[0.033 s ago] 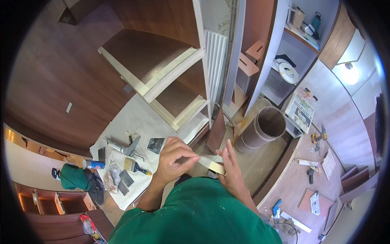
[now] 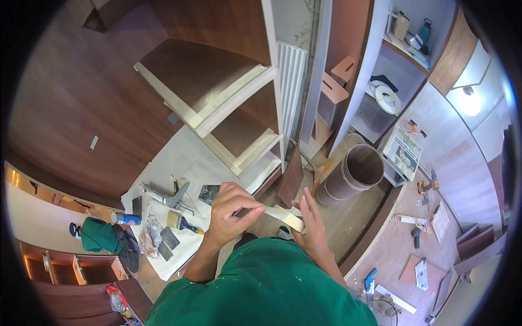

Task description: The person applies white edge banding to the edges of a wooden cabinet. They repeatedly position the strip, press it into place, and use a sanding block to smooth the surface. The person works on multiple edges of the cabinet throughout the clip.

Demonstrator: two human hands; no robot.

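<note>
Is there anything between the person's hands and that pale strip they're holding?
Nothing visible. The left hand pinches the pale strip directly with its fingers, and the right hand rests flat against the strip's other end. Both touch it bare.

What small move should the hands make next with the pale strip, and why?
Probably the left hand should slide along the pale strip toward the right hand, pressing or smoothing it. The strip spans between both hands: the left hand's fingers pinch its near end, and the right hand's open palm backs the far end, so it looks supported for one short stroke.
</note>
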